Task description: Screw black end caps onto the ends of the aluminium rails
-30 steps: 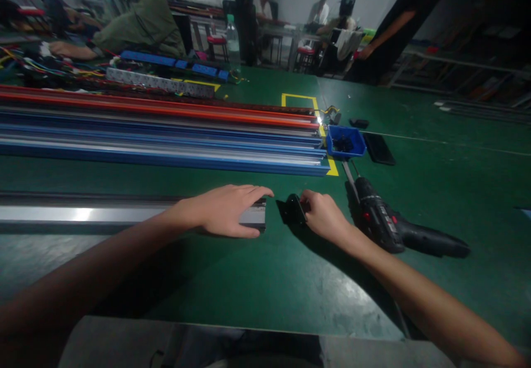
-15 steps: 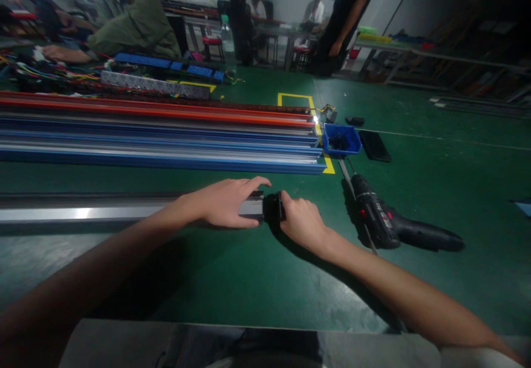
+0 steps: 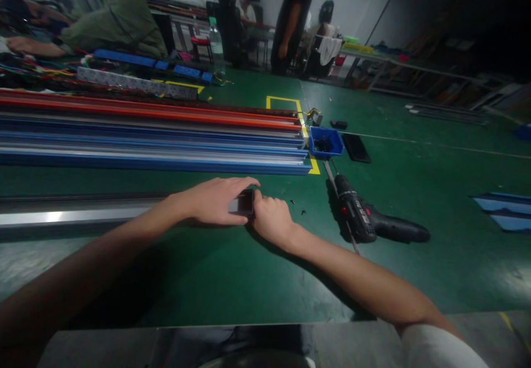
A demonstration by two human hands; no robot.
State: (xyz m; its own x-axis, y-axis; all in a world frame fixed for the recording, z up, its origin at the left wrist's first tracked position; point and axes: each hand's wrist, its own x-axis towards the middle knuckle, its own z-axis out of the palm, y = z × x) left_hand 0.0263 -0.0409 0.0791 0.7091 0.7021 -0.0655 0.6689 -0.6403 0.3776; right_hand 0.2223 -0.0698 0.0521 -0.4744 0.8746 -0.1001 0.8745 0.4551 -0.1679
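Observation:
A long silver aluminium profile (image 3: pixel 83 217) lies along the near side of the green table. My left hand (image 3: pixel 213 202) straddles it close to its right end, thumb and fingers on opposite sides. Between the closed fingers of my right hand (image 3: pixel 274 218) is a black end cap (image 3: pixel 250 204), held against that end of the profile. My fingers partly cover the cap, so how far it sits in cannot be seen. Two small dark screws (image 3: pixel 303 212) lie just right of my right hand. Farther right rests a black cordless drill (image 3: pixel 357 213) on its side.
Blue profiles (image 3: pixel 166 160) and orange profiles (image 3: pixel 166 110) lie lengthwise beyond my hands. At their right ends stands a blue bin (image 3: pixel 327 152) with dark small parts, beside a black flat object (image 3: pixel 355 148). Wires and a co-worker's sleeve (image 3: pixel 120 25) are at far left. Light-blue pieces (image 3: pixel 504 213) lie right.
My right hand has moved left, bringing the black end cap from a small gap up to the profile's end. The screws it covered now show. The view has shifted rightward.

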